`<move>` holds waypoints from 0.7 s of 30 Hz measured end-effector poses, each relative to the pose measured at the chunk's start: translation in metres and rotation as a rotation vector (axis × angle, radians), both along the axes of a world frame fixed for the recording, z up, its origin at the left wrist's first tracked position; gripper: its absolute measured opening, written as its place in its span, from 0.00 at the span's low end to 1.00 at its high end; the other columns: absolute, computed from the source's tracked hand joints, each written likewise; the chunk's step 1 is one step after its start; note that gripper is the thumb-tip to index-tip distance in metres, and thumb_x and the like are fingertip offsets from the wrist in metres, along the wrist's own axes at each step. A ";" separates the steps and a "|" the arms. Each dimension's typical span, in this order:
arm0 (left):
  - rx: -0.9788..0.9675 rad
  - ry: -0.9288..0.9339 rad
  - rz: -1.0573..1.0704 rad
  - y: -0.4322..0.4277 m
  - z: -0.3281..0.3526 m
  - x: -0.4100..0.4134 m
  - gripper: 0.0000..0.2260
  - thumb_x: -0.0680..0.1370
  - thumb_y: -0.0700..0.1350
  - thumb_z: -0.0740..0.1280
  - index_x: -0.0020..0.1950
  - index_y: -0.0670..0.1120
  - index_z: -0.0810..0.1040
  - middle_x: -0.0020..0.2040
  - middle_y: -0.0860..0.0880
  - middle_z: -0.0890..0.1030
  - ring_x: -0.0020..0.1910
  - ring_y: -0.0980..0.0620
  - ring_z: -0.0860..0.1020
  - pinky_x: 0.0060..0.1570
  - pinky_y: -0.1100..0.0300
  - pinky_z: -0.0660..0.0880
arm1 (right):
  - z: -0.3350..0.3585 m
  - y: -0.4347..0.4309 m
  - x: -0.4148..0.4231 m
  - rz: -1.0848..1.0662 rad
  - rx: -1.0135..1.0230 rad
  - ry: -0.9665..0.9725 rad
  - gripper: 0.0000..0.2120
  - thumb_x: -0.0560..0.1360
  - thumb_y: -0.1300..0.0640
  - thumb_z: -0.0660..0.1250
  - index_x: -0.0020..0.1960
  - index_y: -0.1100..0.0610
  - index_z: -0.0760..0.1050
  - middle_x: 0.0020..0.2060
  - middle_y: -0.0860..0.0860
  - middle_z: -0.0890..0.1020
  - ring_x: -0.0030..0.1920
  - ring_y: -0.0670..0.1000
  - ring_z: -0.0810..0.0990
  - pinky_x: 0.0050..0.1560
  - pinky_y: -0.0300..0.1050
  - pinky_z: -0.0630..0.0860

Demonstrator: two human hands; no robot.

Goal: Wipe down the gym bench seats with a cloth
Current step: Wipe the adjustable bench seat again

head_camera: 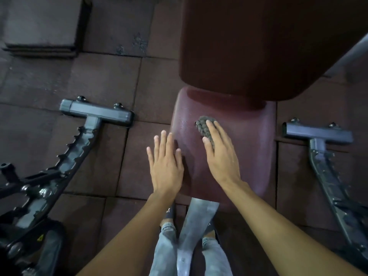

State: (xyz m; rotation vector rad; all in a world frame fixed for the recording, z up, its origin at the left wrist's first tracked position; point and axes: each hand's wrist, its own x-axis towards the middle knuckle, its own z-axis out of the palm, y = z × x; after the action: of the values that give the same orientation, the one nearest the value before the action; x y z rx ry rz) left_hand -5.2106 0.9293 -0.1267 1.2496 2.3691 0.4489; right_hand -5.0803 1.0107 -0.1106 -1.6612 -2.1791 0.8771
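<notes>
Rubber-tiled gym floor (109,80), maroon seat (249,136) as worktop | cloth (205,124) on seat's upper left under right hand (221,154), grip flat-fingered, pressing, not clenched | left hand (166,166) flat, holding nothing, at seat's left edge | step: wiping seat; next likely needs a pressured sweep rightward.

On my feed I see rubber floor tiles (111,80), a stack of mats (39,26) at the far left, a left toothed rack (75,152) and a right toothed rack (326,168) footed on the tiles, and a grey metal beam (197,222) at the near edge
</notes>
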 end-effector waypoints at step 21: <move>-0.060 0.174 1.212 -0.498 0.190 -0.209 0.21 0.84 0.48 0.56 0.77 0.48 0.64 0.79 0.51 0.60 0.79 0.52 0.53 0.77 0.51 0.44 | 0.167 -0.416 -0.326 1.308 -0.136 0.168 0.23 0.82 0.49 0.58 0.77 0.44 0.61 0.76 0.43 0.64 0.74 0.46 0.65 0.72 0.44 0.63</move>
State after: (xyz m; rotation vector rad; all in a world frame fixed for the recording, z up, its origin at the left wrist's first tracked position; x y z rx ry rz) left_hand -5.4194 0.4312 0.0632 -0.3395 3.0173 0.5926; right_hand -5.4067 0.5948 0.0560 0.0653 -2.9676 1.3378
